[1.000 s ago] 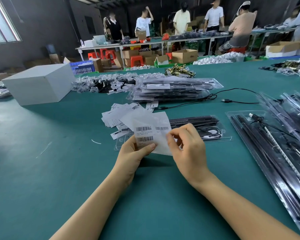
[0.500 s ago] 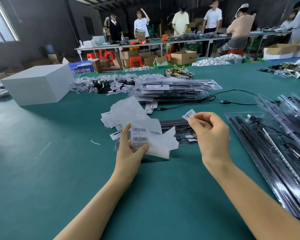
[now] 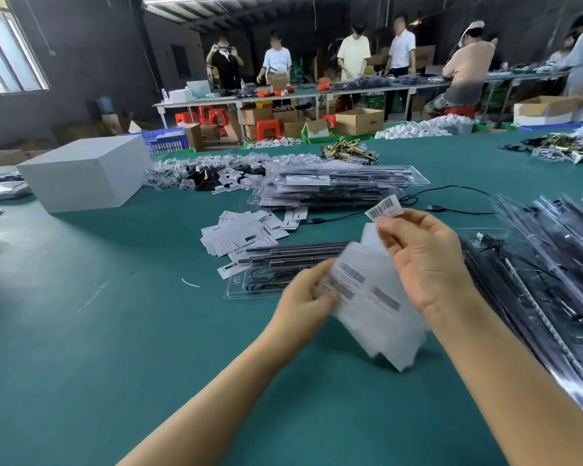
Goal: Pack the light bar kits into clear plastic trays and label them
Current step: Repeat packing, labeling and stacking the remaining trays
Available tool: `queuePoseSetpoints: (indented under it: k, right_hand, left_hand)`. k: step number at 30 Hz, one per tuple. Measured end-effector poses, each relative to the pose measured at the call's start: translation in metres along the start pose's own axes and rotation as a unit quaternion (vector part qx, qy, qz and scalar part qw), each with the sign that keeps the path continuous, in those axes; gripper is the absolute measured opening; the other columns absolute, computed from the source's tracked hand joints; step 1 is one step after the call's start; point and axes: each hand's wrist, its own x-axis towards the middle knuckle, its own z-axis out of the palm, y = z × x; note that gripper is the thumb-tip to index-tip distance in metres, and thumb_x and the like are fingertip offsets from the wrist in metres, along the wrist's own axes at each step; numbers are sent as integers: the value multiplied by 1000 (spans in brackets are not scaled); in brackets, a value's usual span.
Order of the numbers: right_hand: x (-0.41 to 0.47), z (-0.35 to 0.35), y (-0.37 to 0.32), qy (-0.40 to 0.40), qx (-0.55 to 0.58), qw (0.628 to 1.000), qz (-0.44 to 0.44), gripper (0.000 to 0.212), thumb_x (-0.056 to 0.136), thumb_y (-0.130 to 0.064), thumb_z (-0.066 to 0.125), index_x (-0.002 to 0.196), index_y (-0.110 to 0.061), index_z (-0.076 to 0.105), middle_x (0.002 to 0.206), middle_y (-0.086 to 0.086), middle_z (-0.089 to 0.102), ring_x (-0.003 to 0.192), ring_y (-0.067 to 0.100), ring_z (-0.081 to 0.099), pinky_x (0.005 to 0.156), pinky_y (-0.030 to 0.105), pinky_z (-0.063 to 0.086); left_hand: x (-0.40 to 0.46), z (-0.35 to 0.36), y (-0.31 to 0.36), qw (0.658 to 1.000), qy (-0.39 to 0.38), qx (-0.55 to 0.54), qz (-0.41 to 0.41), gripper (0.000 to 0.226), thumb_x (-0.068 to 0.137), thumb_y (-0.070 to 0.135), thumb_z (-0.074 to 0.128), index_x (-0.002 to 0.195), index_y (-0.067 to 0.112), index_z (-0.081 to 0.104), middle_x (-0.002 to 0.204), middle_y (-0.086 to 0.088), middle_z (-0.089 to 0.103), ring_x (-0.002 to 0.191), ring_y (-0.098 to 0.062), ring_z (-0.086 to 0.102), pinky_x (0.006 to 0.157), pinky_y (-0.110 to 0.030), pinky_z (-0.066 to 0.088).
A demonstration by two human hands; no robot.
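Note:
My left hand grips a blurred white sheet of barcode labels by its left edge, low over the green table. My right hand pinches one peeled barcode label between thumb and fingertips, raised above the sheet. Behind the hands lies a clear plastic tray holding black light bars and a coiled cable, partly hidden by the sheet. Farther back is a stack of packed clear trays. Several more trays with light bars lie at the right.
A pile of loose label backings lies left of the tray. A white box stands at the left. A black USB cable runs across the table. Bagged parts and brass pieces lie behind. Several people work at far tables.
My right hand peeled one barcode label off the sheet and lifted it up and right. The sheet in my left hand has swung down to the right, now blurred.

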Motion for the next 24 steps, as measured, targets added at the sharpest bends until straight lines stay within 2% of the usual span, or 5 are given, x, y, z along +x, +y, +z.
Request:
queuePoseSetpoints:
  k: [4,13,17,20,24]
  right_hand:
    - [4,7,-4,-25,13,998,49,9,86,1,62,80,-5,61,76,10,71,76,19,69,70,23,56]
    - [45,19,42,-72,-32,969,236,4,89,-5,61,92,-2,61,80,14,73,70,21,71,66,31,60]
    - [53,7,72,-39,13,966,254,6,87,-11,66,85,-6,63,76,10,70,62,18,68,61,30,59]
    - [58,-4,78,-40,42,974,219,6,89,-7,61,85,-4,63,79,13,71,66,18,68,64,29,59]
    - [49,-9,83,-46,42,981,182,12,85,1,61,76,-2,69,71,9,70,68,16,64,67,23,58]
  left_hand:
    - [10,36,-4,977,-69,197,-41,50,84,8,57,132,20,53,121,-1,59,112,-18,56,92,-23,43]
    - [7,64,-15,938,-85,313,122,15,79,-8,48,89,-8,60,95,-23,56,88,-35,47,76,-34,37]
    - [10,56,-22,961,-50,263,76,16,77,1,53,75,-10,65,86,-23,61,85,-33,52,70,-32,38]
    - [13,42,-24,979,38,200,9,12,82,13,64,85,11,75,92,-2,69,91,-9,59,80,-16,44]
    - [20,4,-32,973,211,32,-87,10,86,19,69,85,14,60,78,-5,67,64,-12,68,68,-34,59]
